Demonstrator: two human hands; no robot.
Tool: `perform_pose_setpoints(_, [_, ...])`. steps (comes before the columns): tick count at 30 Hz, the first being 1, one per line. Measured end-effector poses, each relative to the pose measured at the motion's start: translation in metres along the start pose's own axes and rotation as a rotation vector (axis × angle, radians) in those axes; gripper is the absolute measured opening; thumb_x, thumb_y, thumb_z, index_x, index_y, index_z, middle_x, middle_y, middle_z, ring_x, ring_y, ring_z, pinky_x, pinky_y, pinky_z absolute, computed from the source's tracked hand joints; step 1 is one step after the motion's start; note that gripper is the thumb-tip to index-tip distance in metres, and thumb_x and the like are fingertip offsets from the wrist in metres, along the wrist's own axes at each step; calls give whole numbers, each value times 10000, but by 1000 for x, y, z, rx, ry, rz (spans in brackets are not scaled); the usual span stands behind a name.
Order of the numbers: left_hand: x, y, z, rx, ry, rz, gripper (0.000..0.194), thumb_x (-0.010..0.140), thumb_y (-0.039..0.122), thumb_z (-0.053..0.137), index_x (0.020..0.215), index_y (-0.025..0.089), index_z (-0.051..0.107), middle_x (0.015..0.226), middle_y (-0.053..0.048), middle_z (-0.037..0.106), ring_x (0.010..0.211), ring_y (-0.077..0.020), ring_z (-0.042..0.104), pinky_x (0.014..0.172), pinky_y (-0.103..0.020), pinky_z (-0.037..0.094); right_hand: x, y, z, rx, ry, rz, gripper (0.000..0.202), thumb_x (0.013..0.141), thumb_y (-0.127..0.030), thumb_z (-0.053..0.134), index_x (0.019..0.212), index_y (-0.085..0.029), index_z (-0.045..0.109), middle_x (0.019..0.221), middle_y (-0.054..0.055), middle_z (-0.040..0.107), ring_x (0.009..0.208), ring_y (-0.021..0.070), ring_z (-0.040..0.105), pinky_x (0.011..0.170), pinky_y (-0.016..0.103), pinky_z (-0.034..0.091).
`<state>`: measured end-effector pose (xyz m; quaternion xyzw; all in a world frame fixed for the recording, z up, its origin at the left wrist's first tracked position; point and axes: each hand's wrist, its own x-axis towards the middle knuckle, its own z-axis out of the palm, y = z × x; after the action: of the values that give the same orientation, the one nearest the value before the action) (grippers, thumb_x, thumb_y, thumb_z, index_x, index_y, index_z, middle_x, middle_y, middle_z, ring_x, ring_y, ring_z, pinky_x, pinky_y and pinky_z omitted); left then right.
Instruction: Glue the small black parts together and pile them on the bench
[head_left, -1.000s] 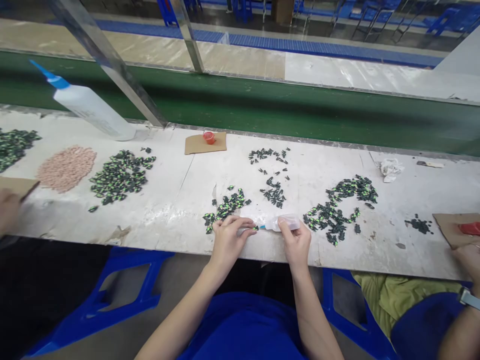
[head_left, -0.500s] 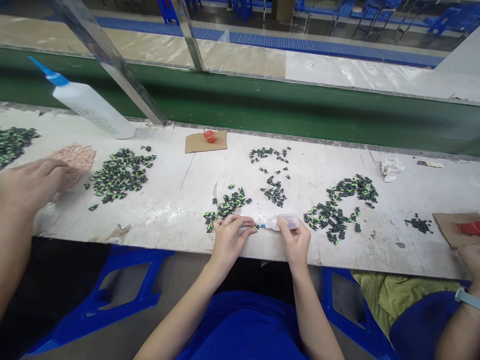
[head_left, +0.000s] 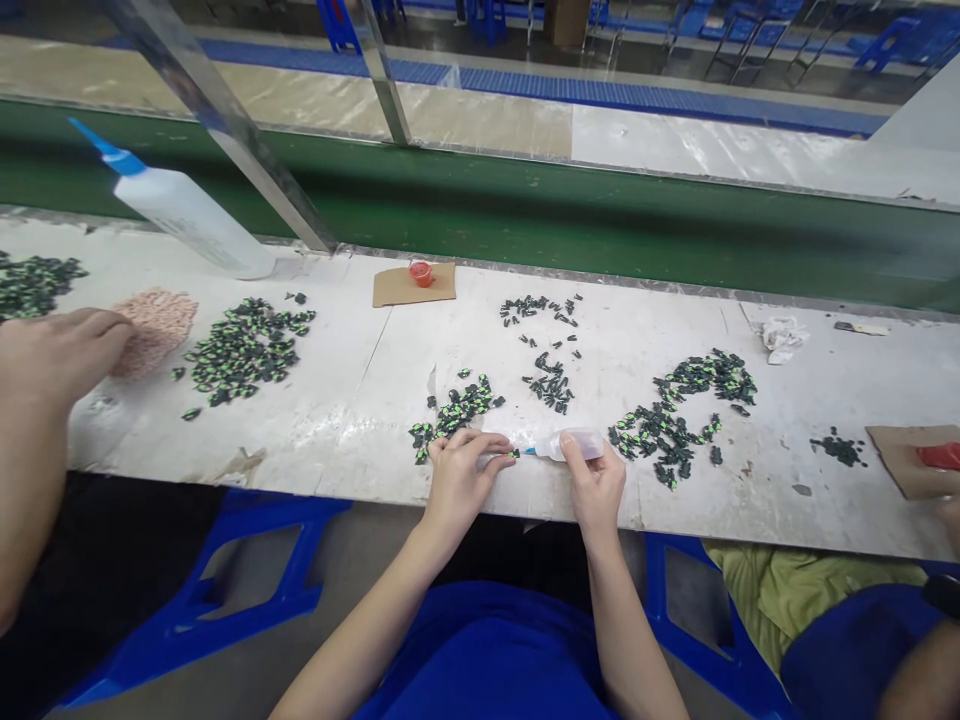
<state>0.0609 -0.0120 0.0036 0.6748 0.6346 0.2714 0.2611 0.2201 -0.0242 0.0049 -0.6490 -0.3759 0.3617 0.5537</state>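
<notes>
Near the table's front edge, my left hand (head_left: 466,478) pinches a small black and green part (head_left: 514,454) at its fingertips. My right hand (head_left: 596,480) is closed around a small clear bottle (head_left: 555,446), whose blue tip points left, a short way from that part. Just behind my left hand lies a pile of black and green parts (head_left: 465,402). Small black pieces (head_left: 551,385) are scattered behind the bottle. To the right of my right hand is a larger pile of black and green parts (head_left: 664,435).
A large white bottle (head_left: 195,222) leans at the back left. A red cup (head_left: 421,273) sits on cardboard (head_left: 390,287). Another person's hand (head_left: 75,350) touches a pink pile (head_left: 157,330) at left. At right are a crumpled tissue (head_left: 782,338) and another person's arm (head_left: 926,665).
My right hand has drawn the small bottle slightly to the right, away from the part. The person's hand at right has pulled back toward the frame's edge.
</notes>
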Motion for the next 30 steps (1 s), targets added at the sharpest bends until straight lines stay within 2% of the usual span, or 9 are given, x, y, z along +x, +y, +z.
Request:
perform_pose_setpoints(7, [0, 2, 0, -7, 2, -13, 92, 755, 202, 741, 793, 268, 689, 824, 27, 777, 942, -242, 648, 876, -426, 310, -1, 1, 1, -10, -40, 1, 307, 726, -455, 678, 669, -157, 629, 618, 12, 615, 598, 158, 536, 545, 262, 452])
perform_pose_setpoints(14, [0, 5, 0, 7, 10, -22, 111, 745, 180, 751, 800, 252, 687, 828, 13, 777, 944, -242, 650, 870, -421, 296, -2, -1, -1, -6, -22, 21, 298, 719, -447, 688, 668, -158, 633, 603, 4, 607, 591, 155, 527, 540, 262, 444])
perform_pose_setpoints(19, [0, 6, -1, 18, -21, -27, 101, 765, 182, 727, 815, 261, 689, 853, 11, 778, 962, -246, 635, 891, -438, 303, 0, 6, -6, 135, 89, 18, 290, 693, -433, 709, 697, -151, 644, 640, 22, 644, 596, 161, 566, 554, 280, 464])
perform_pose_setpoints(22, [4, 8, -7, 55, -98, -40, 124, 750, 178, 733, 836, 261, 700, 871, 1, 778, 1016, -270, 612, 899, -453, 314, 2, 8, -13, 228, 159, 5, 317, 681, -430, 726, 795, -144, 657, 720, 44, 683, 623, 173, 607, 550, 284, 473])
perform_pose_setpoints(26, [20, 16, -23, 73, -252, 60, 140, 747, 240, 733, 884, 257, 713, 918, -23, 769, 1034, -290, 598, 902, -457, 354, 8, 4, -21, 234, 140, -17, 370, 621, -379, 794, 868, -165, 621, 773, 36, 706, 670, 185, 658, 616, 301, 513])
perform_pose_setpoints(28, [35, 21, -28, 80, -255, 141, 125, 786, 285, 693, 904, 253, 717, 944, -31, 759, 999, -277, 609, 901, -450, 377, 12, 2, -21, 232, 95, -29, 398, 595, -347, 815, 863, -194, 564, 766, 24, 716, 724, 200, 687, 692, 327, 530])
perform_pose_setpoints(30, [54, 24, -28, 126, -202, 201, 121, 831, 252, 632, 917, 248, 717, 947, -35, 751, 989, -270, 609, 902, -441, 389, 16, 0, -19, 227, 45, -40, 431, 591, -327, 817, 875, -218, 513, 808, 31, 735, 822, 223, 707, 791, 371, 530])
